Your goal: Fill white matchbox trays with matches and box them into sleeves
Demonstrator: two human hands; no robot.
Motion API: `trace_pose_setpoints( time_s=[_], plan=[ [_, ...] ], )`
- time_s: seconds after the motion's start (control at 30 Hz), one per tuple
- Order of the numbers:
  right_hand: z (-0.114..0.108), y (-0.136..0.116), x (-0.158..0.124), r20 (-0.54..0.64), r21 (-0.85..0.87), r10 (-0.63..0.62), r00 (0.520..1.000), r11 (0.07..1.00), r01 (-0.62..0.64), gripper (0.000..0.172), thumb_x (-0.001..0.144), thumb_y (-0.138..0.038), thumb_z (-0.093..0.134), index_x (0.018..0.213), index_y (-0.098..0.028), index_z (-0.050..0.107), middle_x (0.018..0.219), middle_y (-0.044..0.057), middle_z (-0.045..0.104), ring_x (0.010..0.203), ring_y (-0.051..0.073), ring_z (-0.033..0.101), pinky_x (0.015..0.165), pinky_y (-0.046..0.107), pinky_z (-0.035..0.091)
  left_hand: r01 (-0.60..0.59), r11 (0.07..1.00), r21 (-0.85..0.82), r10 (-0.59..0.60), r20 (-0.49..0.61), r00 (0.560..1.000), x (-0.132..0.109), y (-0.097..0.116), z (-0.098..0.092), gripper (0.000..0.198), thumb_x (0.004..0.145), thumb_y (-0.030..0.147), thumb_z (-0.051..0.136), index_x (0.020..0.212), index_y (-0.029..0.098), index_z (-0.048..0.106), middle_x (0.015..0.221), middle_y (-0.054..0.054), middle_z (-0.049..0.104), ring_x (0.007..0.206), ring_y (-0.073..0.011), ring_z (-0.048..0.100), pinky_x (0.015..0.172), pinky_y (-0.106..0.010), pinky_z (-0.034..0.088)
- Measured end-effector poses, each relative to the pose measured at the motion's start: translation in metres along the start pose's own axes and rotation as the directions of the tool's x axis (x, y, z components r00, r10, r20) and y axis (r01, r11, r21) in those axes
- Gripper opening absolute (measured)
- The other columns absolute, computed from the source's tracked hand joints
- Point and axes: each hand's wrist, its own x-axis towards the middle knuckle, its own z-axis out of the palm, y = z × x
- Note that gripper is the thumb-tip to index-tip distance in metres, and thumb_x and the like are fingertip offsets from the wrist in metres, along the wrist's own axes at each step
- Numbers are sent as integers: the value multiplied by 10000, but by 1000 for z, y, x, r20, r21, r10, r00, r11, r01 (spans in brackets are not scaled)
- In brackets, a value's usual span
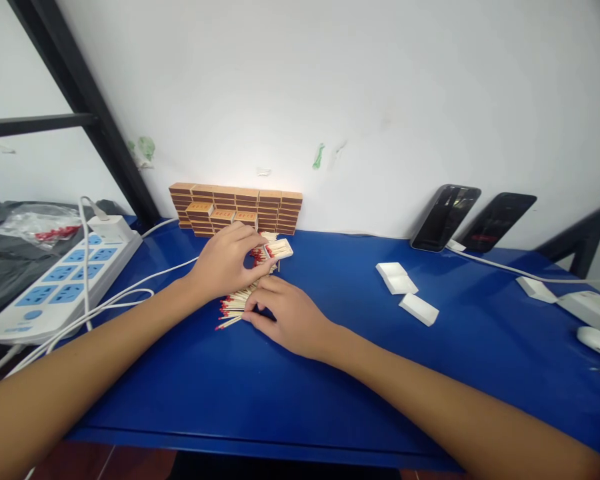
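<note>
Treat as illegible the small, blurred characters (200,207) on the three protruding matchboxes (223,215) and the faint marking (21,329) at the near end of the white power strip (66,283).

Matchboxes (225,200): six across the top row of the stack, three stepped out in front; total too fine to count. Filled tray (289,252): one clearly seen. White trays (419,310): two or three, apparent overlap. Loose matches (231,308): many, uncounted. Phones (445,217): two. Power strip (63,285): one. Table (330,400): one.

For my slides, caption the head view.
Left hand holds a matchbox tray; right hand touches loose matches on a blue table.
</note>
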Motion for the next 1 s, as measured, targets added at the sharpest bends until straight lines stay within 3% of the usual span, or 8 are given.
trace_pose_setpoints(
  time_s=[0.23,0.37,0.53,0.67,0.83,1.0],
  plan=[
    [-12,1,-8,44,-31,54,998,998,-53,101,1012,-214,637,916,-187,625,972,45,635,884,176,579,804,312,468,-10,1000,-6,10,-4,1000,0,-3,1,299,960,434,642,1019,150,713,962,-102,717,907,-255,648,829,-402,538],
    [-33,7,-16,66,-57,127,990,991,-123,90,1045,-198,568,962,-193,602,1004,48,614,853,170,571,785,308,456,-67,997,-27,67,20,998,0,-5,0,307,962,446,643,1018,154,716,955,-97,715,904,-248,647,818,-390,538],
    [-61,21,-14,9,-64,178,984,982,-177,117,1063,-198,500,969,-199,570,1027,46,588,836,160,555,772,299,435,-113,989,-98,123,97,988,-1,-6,-1,261,960,403,655,1014,156,721,946,-89,723,906,-240,646,811,-370,534],
    [-78,33,-12,89,-108,246,965,966,-236,119,1038,-177,511,961,-195,599,994,40,590,811,155,546,748,293,424,-109,988,-109,121,115,986,-2,-6,0,264,961,409,659,1017,160,729,946,-90,723,905,-238,652,815,-369,536],
    [-88,45,-14,212,-166,280,936,954,-248,125,1008,-234,592,908,-198,658,926,30,622,794,158,549,736,301,408,-119,988,-101,130,116,985,-2,-6,0,272,963,412,660,1041,162,732,978,-91,730,936,-241,662,832,-372,545],
    [-92,49,-15,168,-122,276,946,959,-257,172,1025,-299,571,911,-203,656,940,36,641,802,161,558,737,306,416,-118,988,-97,129,115,985,-2,-6,0,276,964,419,662,1052,167,732,973,-87,731,935,-239,664,838,-369,545]
  ],
)
